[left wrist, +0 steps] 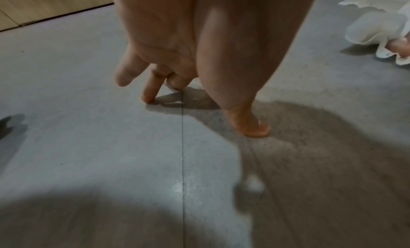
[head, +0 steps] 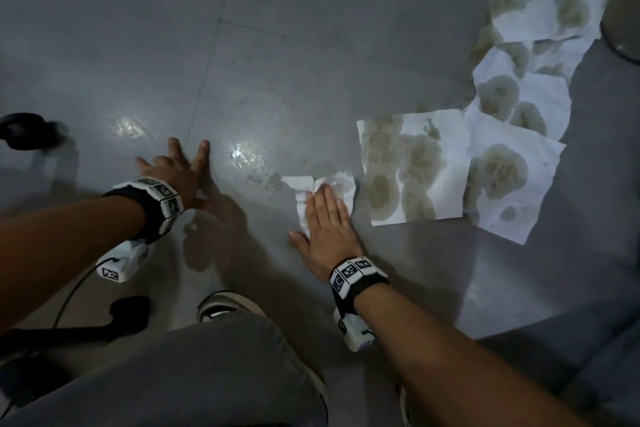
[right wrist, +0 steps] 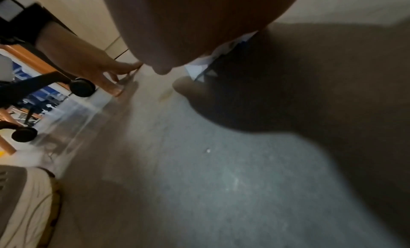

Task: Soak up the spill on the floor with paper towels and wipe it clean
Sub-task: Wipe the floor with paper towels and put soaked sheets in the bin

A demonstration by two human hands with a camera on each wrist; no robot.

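Flat and pressing, my right hand [head: 327, 218] keeps no real grip on the crumpled paper towel [head: 323, 192]: the fingers lie straight on top of it and pin it to the floor [head: 311, 45]. My left hand [head: 176, 172] holds nothing either; its fingers are spread, the fingertips [left wrist: 148, 98] and thumb braced on the bare tile as a prop for my weight.

I judge this to be the wiping step. The wad sits just beside the last patch of spill [head: 252, 163], a shallow wet glint with ragged edges to the left of the towel. To the right, a trail of flat paper sheets [head: 415, 166] runs away toward the top corner, each blotched with yellowish-brown stains where liquid has soaked in. So most of the soaking looks done, and what is left is this small puddle.

The next move, as I see it, calls for sliding the pressed wad leftward across the wet patch with steady downward pressure, keeping the palm flat so the paper does not roll or tear.

Underfoot, the tiles are grey, smooth and a little glossy, with thin dark seams between them. Still mostly white, the wad is soft and creased, with a damp tinge near my fingers. Those laid sheets are thin, square-cut and limp, clinging to the tile where wet. My grey trouser leg [head: 207, 374] and a shoe [head: 225, 305] show below.
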